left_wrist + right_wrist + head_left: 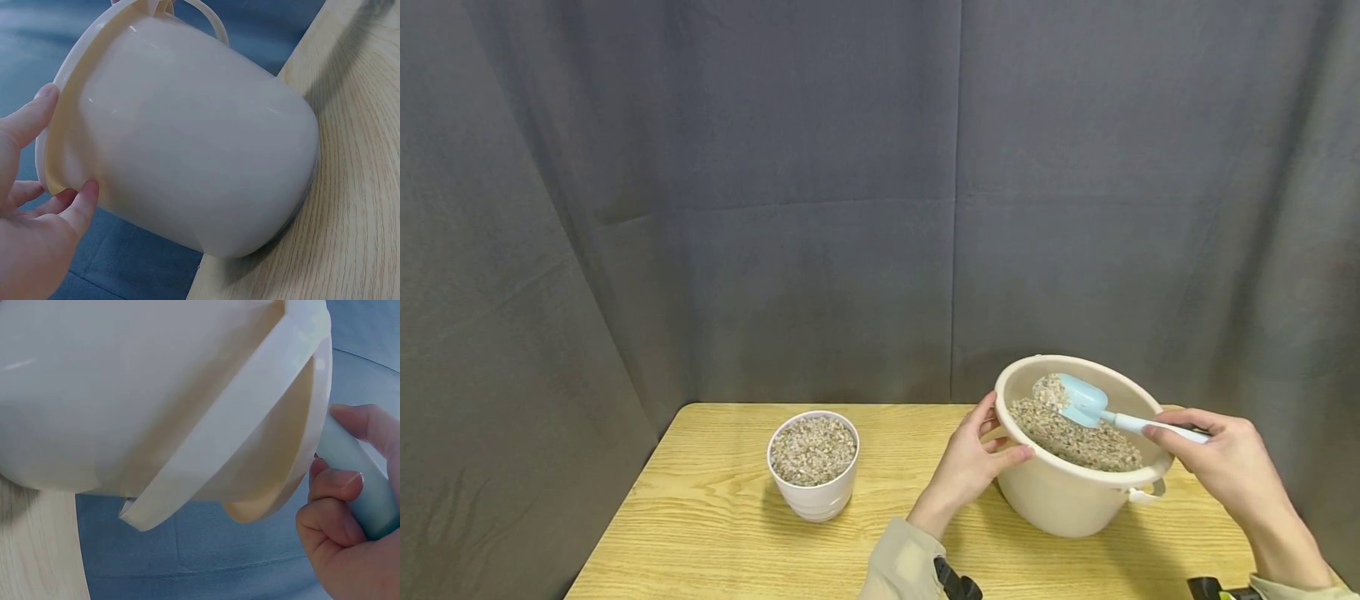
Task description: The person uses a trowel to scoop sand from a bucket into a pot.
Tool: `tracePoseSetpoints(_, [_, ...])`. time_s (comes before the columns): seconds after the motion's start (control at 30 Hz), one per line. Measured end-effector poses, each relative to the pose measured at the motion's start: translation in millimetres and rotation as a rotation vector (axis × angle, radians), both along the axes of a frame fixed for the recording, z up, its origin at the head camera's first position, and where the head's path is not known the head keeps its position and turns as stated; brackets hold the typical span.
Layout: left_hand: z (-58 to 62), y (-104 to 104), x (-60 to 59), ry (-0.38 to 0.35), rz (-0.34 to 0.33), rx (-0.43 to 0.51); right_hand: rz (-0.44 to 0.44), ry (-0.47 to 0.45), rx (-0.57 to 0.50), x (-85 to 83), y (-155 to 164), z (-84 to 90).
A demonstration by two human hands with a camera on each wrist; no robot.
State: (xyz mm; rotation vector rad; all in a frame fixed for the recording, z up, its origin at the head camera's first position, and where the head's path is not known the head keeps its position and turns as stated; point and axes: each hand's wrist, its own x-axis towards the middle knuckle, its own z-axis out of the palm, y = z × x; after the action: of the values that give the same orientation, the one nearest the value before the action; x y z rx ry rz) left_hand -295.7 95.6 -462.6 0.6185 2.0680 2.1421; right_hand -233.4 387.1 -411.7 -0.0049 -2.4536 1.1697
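Note:
A cream bucket (1054,498) stands tilted on the right of the table, its mouth toward me. Coarse gravel (1086,442) lies inside it. My left hand (964,467) grips the rim at the left, as the left wrist view shows with thumb and fingers at the bucket's edge (62,81). With my right hand (1234,460) I hold a light blue hand scoop (1084,402) by its handle (369,481). The scoop's blade is inside the bucket's mouth, carrying some gravel at its tip.
A white flowerpot (820,502) full of similar gravel (814,451) stands left of the bucket on the wooden table (700,500). The bucket's handle (219,425) hangs down its side. Grey curtains (820,208) close off the back and sides.

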Motion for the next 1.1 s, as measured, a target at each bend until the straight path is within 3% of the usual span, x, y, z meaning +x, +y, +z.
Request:
tracePoseSetpoints(0.67, [2.7, -7.4, -0.5, 0.028, 0.002, -0.053, -0.069, 0.035, 0.021, 3.8, -33.3, 4.8])
tracePoseSetpoints(0.87, [5.5, -25.9, 2.2, 0.007, -0.001, -0.094, -0.072, 0.042, 0.003, 4.5, -40.1, 7.7])
tracePoseSetpoints(1.1, [4.5, -53.1, 1.7, 0.045, 0.015, -0.119, -0.073, 0.047, 0.002, 4.5, -51.9, 12.5])
